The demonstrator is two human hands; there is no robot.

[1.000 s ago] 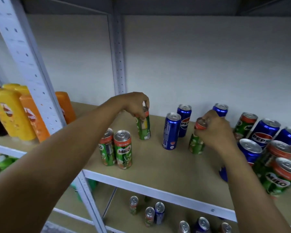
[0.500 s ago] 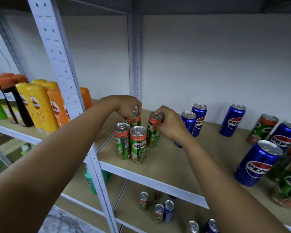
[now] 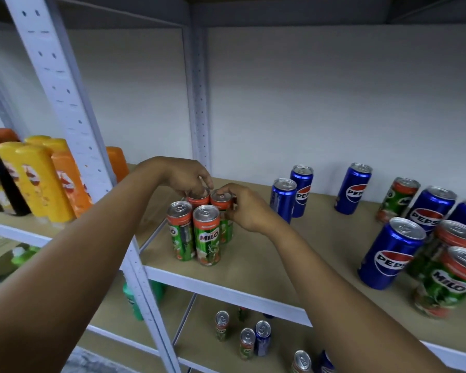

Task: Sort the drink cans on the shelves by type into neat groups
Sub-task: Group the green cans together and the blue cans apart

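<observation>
Several green Milo cans stand in a tight cluster at the left end of the shelf (image 3: 253,265). Two front Milo cans (image 3: 207,235) stand free. My left hand (image 3: 186,177) grips the top of the back-left Milo can (image 3: 198,199). My right hand (image 3: 242,204) holds the back-right Milo can (image 3: 222,201) by its upper side, pressed against the others. Blue Pepsi cans (image 3: 291,196) stand to the right of the cluster, one more (image 3: 354,188) near the wall. At the far right, Pepsi cans (image 3: 390,254) and Milo cans (image 3: 447,284) are mixed together.
A white perforated upright (image 3: 73,125) rises at the left in front of my left arm. Yellow and orange bottles (image 3: 41,179) fill the neighbouring bay. On the lower shelf stand several small cans (image 3: 249,339) and a green bottle (image 3: 135,300).
Both hands have carried their Milo cans leftward and set them behind the two front Milo cans. The camera view has shifted left with them.
</observation>
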